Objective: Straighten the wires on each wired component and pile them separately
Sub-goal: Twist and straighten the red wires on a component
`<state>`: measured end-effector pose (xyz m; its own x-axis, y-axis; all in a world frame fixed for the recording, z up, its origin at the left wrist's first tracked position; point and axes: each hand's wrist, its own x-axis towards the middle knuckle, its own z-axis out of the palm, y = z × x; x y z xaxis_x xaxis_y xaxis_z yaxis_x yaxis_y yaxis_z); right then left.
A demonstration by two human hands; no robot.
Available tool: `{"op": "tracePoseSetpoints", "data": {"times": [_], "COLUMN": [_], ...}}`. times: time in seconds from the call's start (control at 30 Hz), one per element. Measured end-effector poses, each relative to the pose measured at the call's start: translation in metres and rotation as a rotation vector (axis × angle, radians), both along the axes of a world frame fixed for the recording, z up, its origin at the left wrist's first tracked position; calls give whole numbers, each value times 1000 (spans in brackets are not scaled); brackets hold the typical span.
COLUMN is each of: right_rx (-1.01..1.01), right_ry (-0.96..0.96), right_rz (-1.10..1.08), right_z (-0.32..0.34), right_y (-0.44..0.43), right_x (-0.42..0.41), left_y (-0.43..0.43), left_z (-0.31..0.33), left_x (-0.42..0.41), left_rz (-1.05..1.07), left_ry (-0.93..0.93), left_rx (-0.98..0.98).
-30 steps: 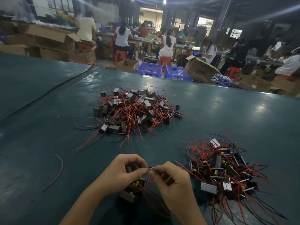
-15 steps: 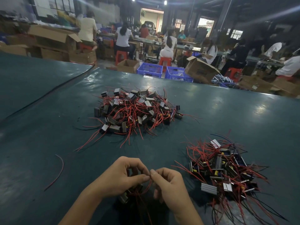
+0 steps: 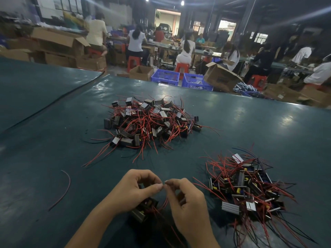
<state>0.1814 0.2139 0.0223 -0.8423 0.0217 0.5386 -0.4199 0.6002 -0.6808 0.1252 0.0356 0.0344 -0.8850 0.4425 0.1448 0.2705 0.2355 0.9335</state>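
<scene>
While both hands work above the near edge of the table [image 3: 250, 126], we hold one component [image 3: 143, 209] low, just under the left hand [image 3: 136, 190].

Left hand: fingers curled, thumb and forefinger closed in a pinch. Right hand [image 3: 188, 203]: fingers curled likewise, thumb and forefinger closed in a pinch. The two pinches meet tip to tip in front of us. Red wires [image 3: 164, 203] rise from the component to that meeting point, so we read both hands as gripping the wires; the stretch inside the fingertips is hidden. We cannot tell whether the lower left fingers also clamp the component body. More red wires trail from it toward us, beneath the right wrist.

Pile locations:
- Far pile [image 3: 152, 122]: mid-table, straight ahead, well apart from the hands. Dark block bodies are heaped together, with red wires and a few black ones splayed outward.
- Near pile [image 3: 245, 187]: to our right, near the right hand but not touching it. Bodies show yellow and blue parts; red and black wires fan out toward us and to the right.

One loose wire [image 3: 64, 190], red, lies curved on the table to our left, apart from everything. A second table [image 3: 35, 86] adjoins on the left. Beyond the far edge stand blue crates [image 3: 165, 76], open boxes [image 3: 222, 77], red stools [image 3: 133, 62] and seated workers [image 3: 136, 42].
</scene>
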Motion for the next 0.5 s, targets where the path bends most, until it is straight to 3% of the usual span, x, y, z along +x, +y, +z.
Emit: {"op": "tracePoseSetpoints", "data": {"times": [0.1, 0.3, 0.5], "right_rx": [12, -214, -244], "right_ry": [-57, -272, -276], "right_rz": [-6, 58, 54], "right_z": [-1, -4, -2], "right_y": [1, -5, -4], "right_x": [-1, -3, -2], "left_y": [1, 4, 6], "left_z": [0, 3, 2], "left_x": [1, 1, 1], "left_rz": [7, 30, 40], "left_ry": [4, 16, 38], "left_rx": [1, 13, 4]}}
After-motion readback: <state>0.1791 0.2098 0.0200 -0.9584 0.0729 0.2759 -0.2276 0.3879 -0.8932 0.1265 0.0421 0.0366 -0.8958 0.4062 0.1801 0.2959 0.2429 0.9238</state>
